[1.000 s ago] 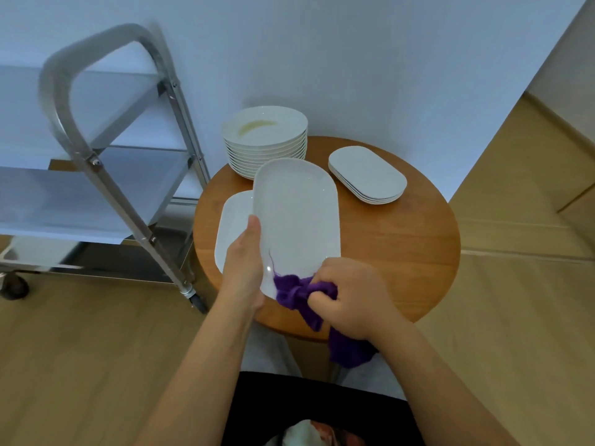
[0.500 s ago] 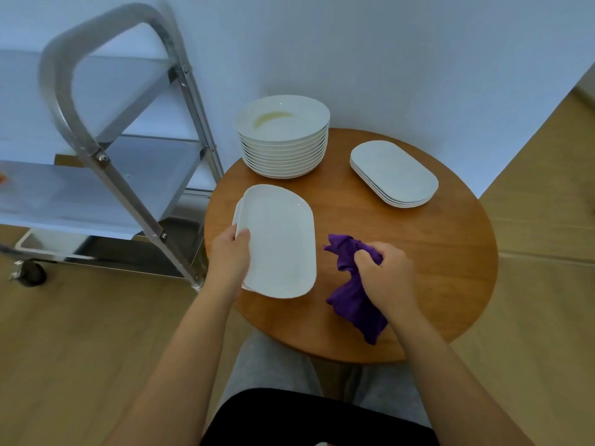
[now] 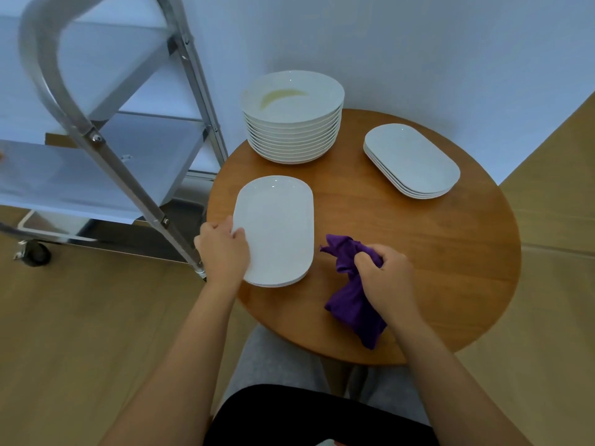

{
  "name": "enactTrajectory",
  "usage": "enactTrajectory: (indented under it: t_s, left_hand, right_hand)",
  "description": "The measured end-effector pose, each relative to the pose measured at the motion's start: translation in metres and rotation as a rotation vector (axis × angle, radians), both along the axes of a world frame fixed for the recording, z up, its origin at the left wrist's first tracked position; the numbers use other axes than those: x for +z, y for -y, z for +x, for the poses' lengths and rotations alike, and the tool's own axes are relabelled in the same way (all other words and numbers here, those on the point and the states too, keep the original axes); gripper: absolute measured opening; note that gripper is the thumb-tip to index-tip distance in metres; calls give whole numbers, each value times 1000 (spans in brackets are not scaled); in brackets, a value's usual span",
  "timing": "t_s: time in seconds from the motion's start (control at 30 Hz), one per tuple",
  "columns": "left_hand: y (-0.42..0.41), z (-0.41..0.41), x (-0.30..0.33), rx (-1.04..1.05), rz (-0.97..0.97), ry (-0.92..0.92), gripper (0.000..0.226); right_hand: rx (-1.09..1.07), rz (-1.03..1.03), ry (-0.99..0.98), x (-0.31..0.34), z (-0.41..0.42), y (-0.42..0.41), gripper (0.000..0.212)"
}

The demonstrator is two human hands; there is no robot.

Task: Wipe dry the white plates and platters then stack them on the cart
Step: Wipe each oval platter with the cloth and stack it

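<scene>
A white oval platter (image 3: 277,226) lies on another platter at the left side of the round wooden table (image 3: 418,252). My left hand (image 3: 222,249) grips its left edge, thumb on top. My right hand (image 3: 384,272) holds a bunched purple cloth (image 3: 351,294) over the table, just right of that platter. A tall stack of round white plates (image 3: 293,123) stands at the table's far side. A low stack of oval platters (image 3: 410,160) sits at the far right. The metal cart (image 3: 96,140) with its shelves stands to the left.
The cart's slanted handle bar (image 3: 128,185) and a caster wheel (image 3: 37,254) are close to the table's left edge. A white wall rises behind the table. Wood floor surrounds it. My knees sit under the near edge of the table.
The platter went from tilted up under the cloth to lying flat on the other platter. My right hand drew the cloth away to the right.
</scene>
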State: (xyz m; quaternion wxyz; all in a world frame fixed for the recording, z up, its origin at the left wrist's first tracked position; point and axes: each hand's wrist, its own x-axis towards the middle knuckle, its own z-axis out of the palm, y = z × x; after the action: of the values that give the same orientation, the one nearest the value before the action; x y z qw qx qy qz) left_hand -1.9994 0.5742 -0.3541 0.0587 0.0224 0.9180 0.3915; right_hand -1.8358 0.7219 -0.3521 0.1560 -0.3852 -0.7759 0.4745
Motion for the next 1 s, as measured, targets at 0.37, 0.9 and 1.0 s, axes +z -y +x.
enactTrajectory:
  t_s: [0.37, 0.9, 1.0]
  left_hand:
    - [-5, 5, -3, -63, -162, -152, 39]
    - [-210, 57, 3, -568, 142, 178, 37]
    - [-249, 55, -5, -502, 209, 329, 43]
  right_hand:
    - [10, -2, -32, 4, -1, -1, 21]
    - [-231, 198, -27, -1, 30, -86, 14]
    - [-270, 202, -5, -4, 36, -107, 15]
